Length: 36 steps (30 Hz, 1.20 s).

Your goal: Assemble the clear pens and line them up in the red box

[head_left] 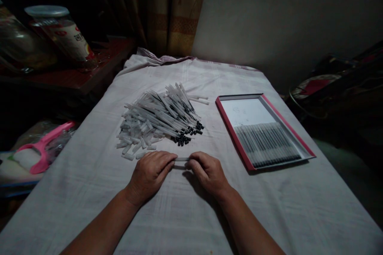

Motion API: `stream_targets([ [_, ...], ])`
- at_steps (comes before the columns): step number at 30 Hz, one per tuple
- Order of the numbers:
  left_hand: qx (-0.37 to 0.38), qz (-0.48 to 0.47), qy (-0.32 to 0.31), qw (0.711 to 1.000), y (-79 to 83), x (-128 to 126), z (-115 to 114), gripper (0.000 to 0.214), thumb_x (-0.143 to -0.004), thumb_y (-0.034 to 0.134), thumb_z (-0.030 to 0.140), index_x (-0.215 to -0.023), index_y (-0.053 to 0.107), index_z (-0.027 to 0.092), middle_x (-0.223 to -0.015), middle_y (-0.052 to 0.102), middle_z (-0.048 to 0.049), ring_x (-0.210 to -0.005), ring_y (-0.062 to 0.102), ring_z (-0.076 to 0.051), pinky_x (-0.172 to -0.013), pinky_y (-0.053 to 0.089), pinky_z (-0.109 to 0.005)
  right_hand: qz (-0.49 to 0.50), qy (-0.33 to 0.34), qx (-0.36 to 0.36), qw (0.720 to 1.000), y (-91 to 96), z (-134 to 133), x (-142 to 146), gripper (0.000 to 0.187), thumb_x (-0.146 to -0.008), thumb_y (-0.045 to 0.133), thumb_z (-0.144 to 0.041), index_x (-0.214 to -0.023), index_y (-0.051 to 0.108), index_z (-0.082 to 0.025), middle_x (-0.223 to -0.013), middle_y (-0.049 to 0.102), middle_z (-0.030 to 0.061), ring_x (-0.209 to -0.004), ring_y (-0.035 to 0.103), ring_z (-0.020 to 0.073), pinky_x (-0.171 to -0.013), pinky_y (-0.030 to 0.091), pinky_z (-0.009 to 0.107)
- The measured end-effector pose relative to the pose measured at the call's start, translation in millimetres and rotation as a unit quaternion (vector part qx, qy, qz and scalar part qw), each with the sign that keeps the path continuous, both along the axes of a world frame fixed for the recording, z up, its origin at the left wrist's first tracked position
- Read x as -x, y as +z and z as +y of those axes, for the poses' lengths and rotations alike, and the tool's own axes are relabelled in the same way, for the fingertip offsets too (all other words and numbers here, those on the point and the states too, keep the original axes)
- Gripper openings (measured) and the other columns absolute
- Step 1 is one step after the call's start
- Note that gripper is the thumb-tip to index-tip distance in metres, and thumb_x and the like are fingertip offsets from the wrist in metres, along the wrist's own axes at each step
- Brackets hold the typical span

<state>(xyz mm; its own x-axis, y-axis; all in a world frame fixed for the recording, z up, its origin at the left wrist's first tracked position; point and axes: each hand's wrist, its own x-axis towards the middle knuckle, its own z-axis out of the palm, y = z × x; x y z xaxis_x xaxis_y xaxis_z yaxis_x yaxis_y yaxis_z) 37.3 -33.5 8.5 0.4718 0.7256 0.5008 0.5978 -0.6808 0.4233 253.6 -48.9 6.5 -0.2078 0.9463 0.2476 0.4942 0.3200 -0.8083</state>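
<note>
Between my two hands a slim translucent pen (182, 159) is held level, just above the cloth. My left hand (153, 171) pinches its left end and my right hand (208, 172) pinches its right end; the fingers hide both ends. Beyond my hands lies a heap of translucent pen barrels (158, 111). Clear pen caps (133, 137) are piled at its near left, and small black plugs (182, 140) lie at its near right. To the right, an open red-edged box (236, 139) holds a row of pens (269, 143) with black ends toward me.
A pale checked cloth (179, 215) covers the table. At the left are a red side table (89, 75) with a lidded jar (64, 36), and a pink-handled item (44, 147) among plastic bags. A curtain (179, 12) and a wall (263, 16) stand behind.
</note>
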Motion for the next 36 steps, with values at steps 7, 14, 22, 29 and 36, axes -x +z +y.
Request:
stream_targets([
  [7, 0.001, 0.002, 0.005, 1.0, -0.2, -0.2, 0.1, 0.015, -0.096, 0.056, 0.021, -0.108, 0.065, 0.019, -0.095, 0.075, -0.0054, -0.088, 0.071, -0.019, -0.078, 0.053, -0.032, 0.009, 0.002, -0.017, 1.0, -1.7, -0.4, -0.5, 0.011, -0.09, 0.054, -0.021, -0.092, 0.065, -0.02, -0.081, 0.071, 0.0037, -0.072, 0.066, 0.0161, -0.067, 0.051, 0.026],
  [14, 0.009, -0.002, 0.004, 1.0, 0.6, 0.1, -0.4, 0.016, -0.096, 0.055, 0.021, -0.108, 0.065, 0.02, -0.095, 0.075, -0.0054, -0.087, 0.071, -0.019, -0.077, 0.053, -0.032, 0.004, 0.003, -0.028, 1.0, -2.1, -0.9, -1.6, 0.017, -0.089, 0.056, -0.022, -0.104, 0.064, -0.02, -0.082, 0.072, 0.004, -0.071, 0.066, 0.0157, -0.067, 0.053, 0.026],
  [22, 0.014, 0.002, 0.003, 1.0, 0.7, 0.3, -1.0, 0.017, -0.096, 0.054, 0.021, -0.108, 0.066, 0.02, -0.095, 0.075, -0.0055, -0.087, 0.071, -0.019, -0.077, 0.053, -0.032, -0.013, 0.006, -0.04, 0.999, -1.8, -0.7, -2.2, 0.018, -0.091, 0.054, -0.022, -0.106, 0.063, -0.02, -0.085, 0.073, 0.0053, -0.073, 0.068, 0.0164, -0.068, 0.054, 0.026],
  [29, 0.008, 0.002, 0.007, 1.0, 0.3, 0.3, -0.6, 0.016, -0.096, 0.054, 0.021, -0.107, 0.066, 0.019, -0.095, 0.075, -0.0059, -0.087, 0.071, -0.019, -0.077, 0.053, -0.033, -0.015, 0.008, -0.04, 0.999, -0.1, -0.9, -1.9, 0.017, -0.09, 0.055, -0.022, -0.105, 0.062, -0.019, -0.081, 0.072, 0.004, -0.069, 0.066, 0.0154, -0.065, 0.052, 0.025],
  [36, 0.015, 0.0, 0.008, 1.0, 0.4, 0.0, -0.9, 0.017, -0.096, 0.054, 0.023, -0.108, 0.067, 0.019, -0.095, 0.075, -0.0063, -0.087, 0.071, -0.019, -0.078, 0.054, -0.032, -0.034, 0.008, -0.037, 0.999, -0.4, -1.0, -2.3, 0.014, -0.092, 0.052, -0.023, -0.099, 0.064, -0.021, -0.081, 0.071, 0.004, -0.07, 0.066, 0.0161, -0.065, 0.051, 0.025],
])
